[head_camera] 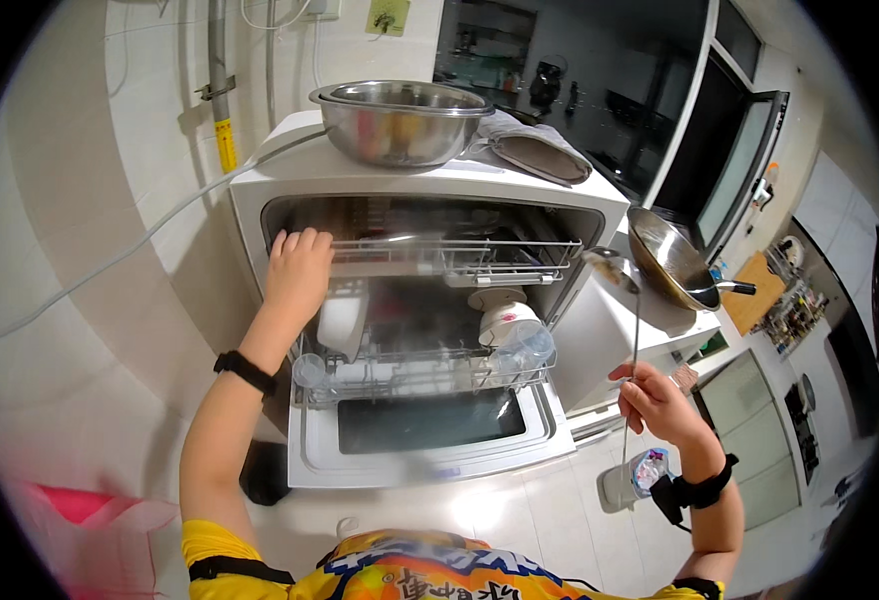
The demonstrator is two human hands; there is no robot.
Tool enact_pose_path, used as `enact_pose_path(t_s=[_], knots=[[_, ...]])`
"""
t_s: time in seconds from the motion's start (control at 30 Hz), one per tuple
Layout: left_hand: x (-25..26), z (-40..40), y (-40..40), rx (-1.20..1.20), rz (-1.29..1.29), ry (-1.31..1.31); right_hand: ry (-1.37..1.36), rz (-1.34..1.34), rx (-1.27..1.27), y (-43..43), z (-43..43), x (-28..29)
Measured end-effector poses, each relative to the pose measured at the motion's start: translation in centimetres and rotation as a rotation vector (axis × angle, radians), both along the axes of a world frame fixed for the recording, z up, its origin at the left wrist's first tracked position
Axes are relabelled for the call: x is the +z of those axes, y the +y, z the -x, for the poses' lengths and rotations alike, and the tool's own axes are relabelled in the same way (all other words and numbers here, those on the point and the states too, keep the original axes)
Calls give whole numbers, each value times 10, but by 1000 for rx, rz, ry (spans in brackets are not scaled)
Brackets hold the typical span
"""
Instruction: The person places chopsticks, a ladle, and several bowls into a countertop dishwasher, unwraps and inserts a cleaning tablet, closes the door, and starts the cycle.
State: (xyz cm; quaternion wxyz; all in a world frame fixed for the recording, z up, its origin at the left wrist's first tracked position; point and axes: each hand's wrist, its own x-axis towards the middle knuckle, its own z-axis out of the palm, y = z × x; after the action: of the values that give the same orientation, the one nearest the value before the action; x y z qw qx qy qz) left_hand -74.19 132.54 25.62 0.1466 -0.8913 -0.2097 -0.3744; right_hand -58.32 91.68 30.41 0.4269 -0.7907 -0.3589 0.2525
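Observation:
My left hand [300, 262] has its fingers over the left front edge of the upper wire rack [507, 244] in a white countertop dishwasher [424, 180]. With my right hand [653, 401] I hold a long-handled metal ladle [613, 270] by its thin handle, its bowl upward, to the right of the machine. Below the upper rack, the lower rack [402, 388] bears a white dish [340, 319], a white bowl with a red pattern [505, 322], clear cups [531, 343] and other pieces. The dishwasher's door [432, 457] hangs down open.
Stainless steel bowls [406, 124] and a grey oven mitt [541, 150] lie on top of the dishwasher. A metal wok [668, 255] sits on the counter to the right, near a wooden board [748, 292]. A lined trash bin [634, 480] stands on the floor. A grey cable [147, 232] crosses at left.

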Motion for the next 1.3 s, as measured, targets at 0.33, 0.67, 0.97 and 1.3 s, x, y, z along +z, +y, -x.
enact_pose_path(t_s=[0.33,0.67,0.97,1.3], knots=[[-6,40,-25,-389,25,-213,509,-40,-156,101,62,63],[-22,68,-36,-604,143,-364,331,-132,-164,215,-33,10],[-31,67,-26,-656,136,-381,-221,210,-30,284,-80,-12],[-32,69,-23,-714,173,-300,-1189,-235,580,300,-124,-42]])
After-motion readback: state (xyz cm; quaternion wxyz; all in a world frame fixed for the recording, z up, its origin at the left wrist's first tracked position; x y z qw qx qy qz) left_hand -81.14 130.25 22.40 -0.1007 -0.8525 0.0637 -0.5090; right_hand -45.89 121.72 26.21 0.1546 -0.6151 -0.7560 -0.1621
